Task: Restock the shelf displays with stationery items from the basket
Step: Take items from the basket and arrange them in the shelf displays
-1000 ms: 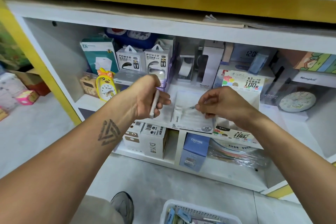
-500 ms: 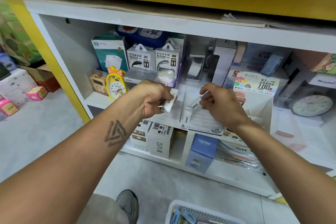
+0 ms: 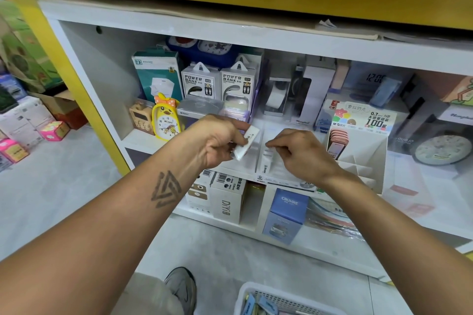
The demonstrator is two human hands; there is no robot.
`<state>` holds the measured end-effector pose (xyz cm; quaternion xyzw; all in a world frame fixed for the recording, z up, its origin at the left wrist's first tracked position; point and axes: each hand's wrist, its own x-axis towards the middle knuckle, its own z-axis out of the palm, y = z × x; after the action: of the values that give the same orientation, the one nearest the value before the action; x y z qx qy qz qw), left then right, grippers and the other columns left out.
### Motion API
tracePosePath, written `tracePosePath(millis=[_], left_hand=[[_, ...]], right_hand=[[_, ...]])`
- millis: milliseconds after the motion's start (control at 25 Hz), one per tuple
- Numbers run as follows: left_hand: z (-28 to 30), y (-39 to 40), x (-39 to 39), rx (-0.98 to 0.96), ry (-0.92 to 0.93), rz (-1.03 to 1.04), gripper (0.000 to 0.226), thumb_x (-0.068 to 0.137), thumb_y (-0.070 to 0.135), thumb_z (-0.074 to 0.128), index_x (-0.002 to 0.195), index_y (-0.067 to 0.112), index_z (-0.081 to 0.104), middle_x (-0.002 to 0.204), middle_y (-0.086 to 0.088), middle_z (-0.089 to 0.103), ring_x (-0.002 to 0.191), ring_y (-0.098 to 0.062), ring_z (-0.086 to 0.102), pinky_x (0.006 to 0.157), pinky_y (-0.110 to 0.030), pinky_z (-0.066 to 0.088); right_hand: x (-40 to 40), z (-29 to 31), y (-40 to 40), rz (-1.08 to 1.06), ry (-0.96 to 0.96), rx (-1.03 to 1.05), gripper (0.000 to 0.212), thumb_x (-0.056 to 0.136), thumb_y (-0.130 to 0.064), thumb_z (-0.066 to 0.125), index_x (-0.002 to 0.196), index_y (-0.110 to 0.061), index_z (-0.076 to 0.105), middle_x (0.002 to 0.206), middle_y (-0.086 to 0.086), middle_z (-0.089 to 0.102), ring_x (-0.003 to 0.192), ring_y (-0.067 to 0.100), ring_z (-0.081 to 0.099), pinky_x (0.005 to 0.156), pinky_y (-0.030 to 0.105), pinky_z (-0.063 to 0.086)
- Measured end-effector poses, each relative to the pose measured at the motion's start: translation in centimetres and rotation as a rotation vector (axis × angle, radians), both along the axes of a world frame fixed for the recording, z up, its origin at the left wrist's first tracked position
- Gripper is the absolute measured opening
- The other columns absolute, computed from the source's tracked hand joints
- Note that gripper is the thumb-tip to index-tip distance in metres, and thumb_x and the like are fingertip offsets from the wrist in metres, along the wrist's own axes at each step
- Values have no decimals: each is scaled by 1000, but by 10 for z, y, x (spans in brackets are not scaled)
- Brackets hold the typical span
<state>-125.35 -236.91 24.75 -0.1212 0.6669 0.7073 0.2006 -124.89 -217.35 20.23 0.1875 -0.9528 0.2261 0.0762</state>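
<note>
since the earlier frame both hands are sitting a little higher and closer together in the middle of the frame, and the small white pack in the left hand is now tilting with its upper end toward the upper right. the left hand's fingers are curling round this pack, thumb on top, holding it just above the front edge of the white display tray at centre frame. the right hand is hovering just right of it, its thumb and forefinger pinching together over a row of white packs standing in the tray; whether something thin is sitting between those fingertips is too small to tell. the two hands are staying apart, with a narrow gap between them.

right of the tray, a lead refill display box is showing pink cases. a yellow duck clock is standing at the left of the shelf, with two power bank boxes behind it. at the bottom edge of the frame, right of centre, the white basket is sitting on the grey floor with blue packets inside, beside a grey shoe.
</note>
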Motion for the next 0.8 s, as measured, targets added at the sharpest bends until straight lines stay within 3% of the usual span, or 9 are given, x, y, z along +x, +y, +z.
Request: tracePosePath(millis=[80, 160, 200, 320, 440, 520, 680, 800], left_hand=[[2, 3, 1, 21, 7, -6, 39, 85, -24, 49, 111, 1, 66, 94, -15, 66, 77, -25, 64, 72, -36, 52], [6, 7, 2, 95, 34, 38, 43, 83, -26, 49, 110, 3, 64, 91, -16, 65, 76, -28, 66, 67, -40, 57], [8, 10, 2, 141, 57, 67, 44, 82, -27, 49, 111, 4, 63, 89, -17, 64, 76, -29, 67, 66, -43, 58], [11, 20, 2, 258, 120, 114, 39, 84, -27, 50, 109, 0, 61, 88, -19, 62, 82, -36, 70, 75, -47, 60], [10, 27, 0, 265, 141, 139, 26, 84, -20, 58, 98, 1, 62, 91, -21, 68, 87, -36, 71, 76, -42, 61], [7, 27, -1, 212, 132, 159, 24, 84, -16, 62, 102, 0, 63, 95, -24, 71, 88, -34, 73, 78, -41, 60], [-3, 24, -5, 8, 130, 123, 31, 81, -15, 66, 110, -4, 62, 99, -23, 73, 91, -33, 73, 75, -38, 61], [-12, 20, -6, -407, 288, 31, 22, 80, -8, 67, 96, 8, 71, 103, -16, 73, 87, -28, 69, 73, -32, 59]], right_hand=[[2, 8, -4, -99, -72, -271, 22, 98, -10, 58, 114, -15, 73, 99, 1, 74, 86, 17, 69, 80, 26, 52], [6, 19, -8, -127, -342, -669, 10, 97, -17, 64, 103, -12, 70, 87, 7, 76, 71, 20, 71, 63, 27, 53], [8, 23, -9, -107, -465, -789, 15, 95, -21, 67, 101, -7, 67, 85, 13, 76, 69, 24, 72, 59, 28, 53], [17, 26, -9, -47, -621, -935, 26, 90, -15, 72, 105, 3, 61, 87, 25, 74, 71, 32, 73, 59, 29, 58], [16, 27, 0, -81, -589, -1132, 16, 87, -3, 71, 100, 4, 66, 86, 28, 73, 73, 32, 74, 65, 27, 61], [14, 27, 8, -107, -550, -1233, 10, 88, 0, 69, 97, 3, 70, 84, 26, 73, 74, 29, 74, 67, 24, 60], [5, 23, 16, -179, -418, -1254, 10, 90, 3, 67, 95, -2, 74, 80, 15, 75, 76, 23, 74, 73, 22, 59], [-2, 19, 20, -271, -150, -858, 16, 93, -7, 68, 108, -4, 73, 78, 2, 73, 70, 14, 73, 72, 19, 58]])
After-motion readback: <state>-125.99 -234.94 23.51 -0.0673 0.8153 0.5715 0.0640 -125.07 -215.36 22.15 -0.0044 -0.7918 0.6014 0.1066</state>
